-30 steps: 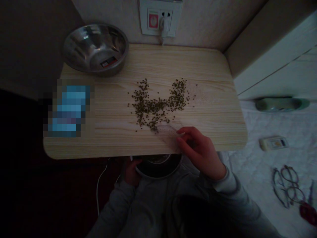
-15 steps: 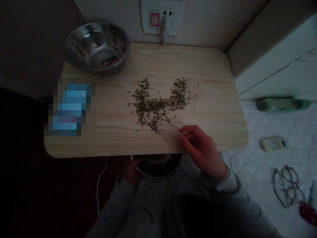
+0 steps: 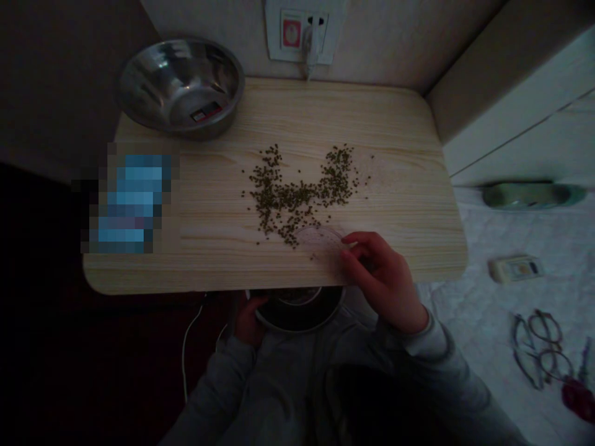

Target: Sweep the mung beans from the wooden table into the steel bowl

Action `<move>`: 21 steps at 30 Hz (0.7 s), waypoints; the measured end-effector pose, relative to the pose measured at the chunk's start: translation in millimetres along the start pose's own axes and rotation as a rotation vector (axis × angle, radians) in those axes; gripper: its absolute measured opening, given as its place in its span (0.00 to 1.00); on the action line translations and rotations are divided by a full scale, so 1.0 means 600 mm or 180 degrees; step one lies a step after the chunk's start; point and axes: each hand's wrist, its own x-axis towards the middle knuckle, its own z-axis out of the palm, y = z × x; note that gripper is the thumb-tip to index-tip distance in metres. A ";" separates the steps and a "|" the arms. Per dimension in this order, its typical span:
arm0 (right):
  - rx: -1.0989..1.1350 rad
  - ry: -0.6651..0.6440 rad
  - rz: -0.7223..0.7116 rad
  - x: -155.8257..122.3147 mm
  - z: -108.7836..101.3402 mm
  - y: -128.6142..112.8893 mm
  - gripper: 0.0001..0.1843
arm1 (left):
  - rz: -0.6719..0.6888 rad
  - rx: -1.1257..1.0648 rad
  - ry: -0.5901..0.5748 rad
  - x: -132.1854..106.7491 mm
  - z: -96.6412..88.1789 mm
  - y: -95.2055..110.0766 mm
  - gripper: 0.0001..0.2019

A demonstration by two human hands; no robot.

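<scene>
Near the front edge of the desk, the right hand pinches a clear protractor beside scattered beans; below that edge, the left hand grips a dark pan.

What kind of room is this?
Probably a bedroom: a white quilted cover, like bedding, has what looks like a remote on it, and a wall socket is behind the table.

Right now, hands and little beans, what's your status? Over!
Right hand pinching clear sheet. Left hand holding dark round vessel. Little beans scattered on tabletop. Steel bowl off at far left corner.
</scene>
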 end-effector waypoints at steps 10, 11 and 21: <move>0.0027 -0.0033 -0.0023 -0.003 -0.003 0.000 0.12 | 0.0135 0.0127 -0.0185 0.003 -0.007 0.000 0.07; 0.0049 0.0026 -0.0001 -0.004 -0.007 0.003 0.12 | 0.0166 0.0155 -0.0197 0.003 -0.007 0.000 0.07; -0.0261 0.0146 0.0115 -0.039 -0.060 0.045 0.11 | 0.0187 0.0360 -0.0199 -0.001 -0.007 0.005 0.09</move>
